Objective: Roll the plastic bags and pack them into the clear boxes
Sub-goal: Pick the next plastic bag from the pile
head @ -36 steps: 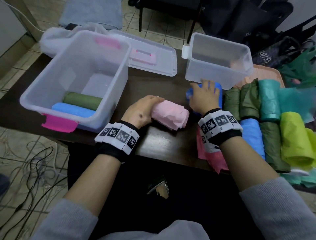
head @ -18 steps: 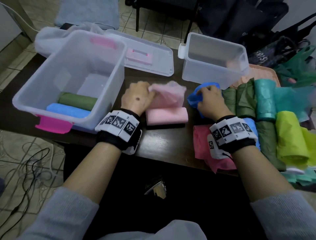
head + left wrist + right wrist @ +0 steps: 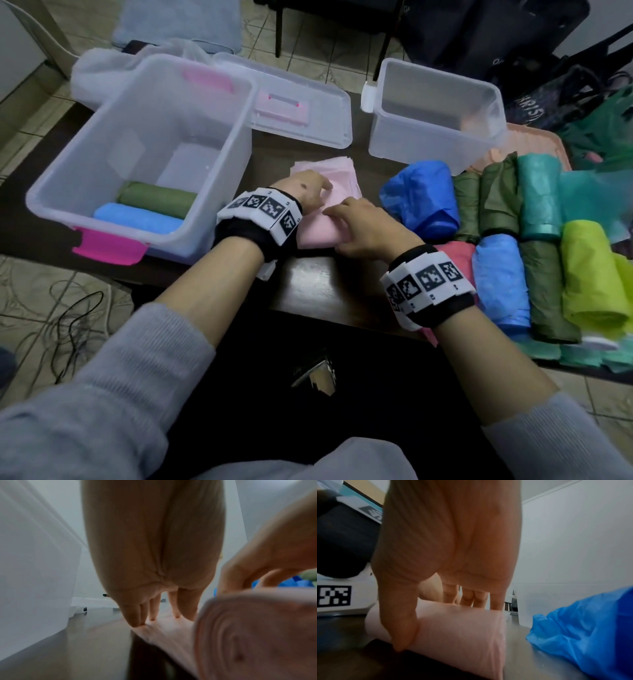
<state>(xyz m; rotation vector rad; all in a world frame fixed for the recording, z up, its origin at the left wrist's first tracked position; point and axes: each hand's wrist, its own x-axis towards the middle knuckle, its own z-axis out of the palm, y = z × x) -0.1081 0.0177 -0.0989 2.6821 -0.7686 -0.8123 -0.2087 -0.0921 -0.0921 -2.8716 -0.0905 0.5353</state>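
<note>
A pale pink bag [image 3: 337,173] lies half rolled on the dark table between the two boxes. Its rolled end [image 3: 317,236] is nearest me. My left hand [image 3: 315,192] presses straight fingers [image 3: 135,620] on the flat part beyond the roll [image 3: 257,635]. My right hand [image 3: 342,219] holds the roll [image 3: 462,628], thumb on the near side and fingers over the top. The large clear box [image 3: 68,192] on the left holds a green roll [image 3: 157,200] and a light blue roll [image 3: 137,219]. The small clear box [image 3: 435,144] at the back right looks empty.
A loose blue bag [image 3: 424,202] lies just right of my hands. Beyond it are several rolled bags, green, teal, blue [image 3: 500,281] and yellow-green [image 3: 592,274]. The box lid [image 3: 308,113] lies at the back. A red bag [image 3: 459,253] sits by my right wrist.
The pink roll was let out partly flat on the table. My right hand left the blue bag and moved left onto the pink roll. My left hand shifted onto the flat part.
</note>
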